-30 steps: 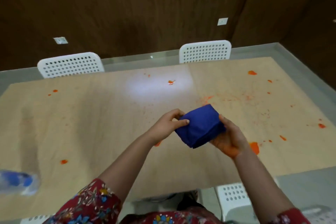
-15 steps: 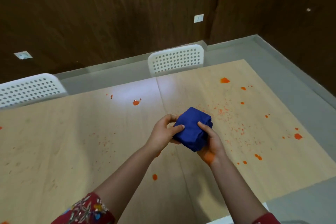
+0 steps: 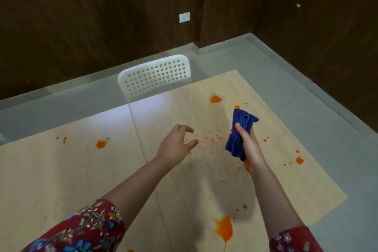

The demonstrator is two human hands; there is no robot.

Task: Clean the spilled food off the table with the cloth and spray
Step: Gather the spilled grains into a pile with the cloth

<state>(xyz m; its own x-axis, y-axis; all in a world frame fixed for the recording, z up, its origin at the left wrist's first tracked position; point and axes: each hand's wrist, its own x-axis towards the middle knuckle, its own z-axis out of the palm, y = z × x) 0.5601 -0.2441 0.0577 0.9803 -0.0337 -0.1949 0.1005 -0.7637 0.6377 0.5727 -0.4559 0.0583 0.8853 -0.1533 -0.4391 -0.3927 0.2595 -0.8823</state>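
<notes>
My right hand (image 3: 250, 149) grips a folded blue cloth (image 3: 241, 129), holding it upright above the light wooden table (image 3: 61, 174). My left hand (image 3: 177, 143) hovers beside it with fingers curled apart and nothing in them. Orange food spills dot the table: a big blob near the front (image 3: 224, 230), one at the far edge (image 3: 215, 99), one at the left (image 3: 101, 144), one at the right (image 3: 299, 160). Fine orange crumbs (image 3: 210, 139) lie between my hands. No spray bottle is in view.
A white perforated chair (image 3: 155, 76) stands at the table's far side. Grey floor (image 3: 306, 96) runs along the right and far edges, ending at dark wooden walls. The table's right corner (image 3: 345, 197) is close to my right arm.
My left hand has let go of the cloth and moved left. My right hand carried the cloth to the right and turned it upright. The view has swung right; the spray bottle left view.
</notes>
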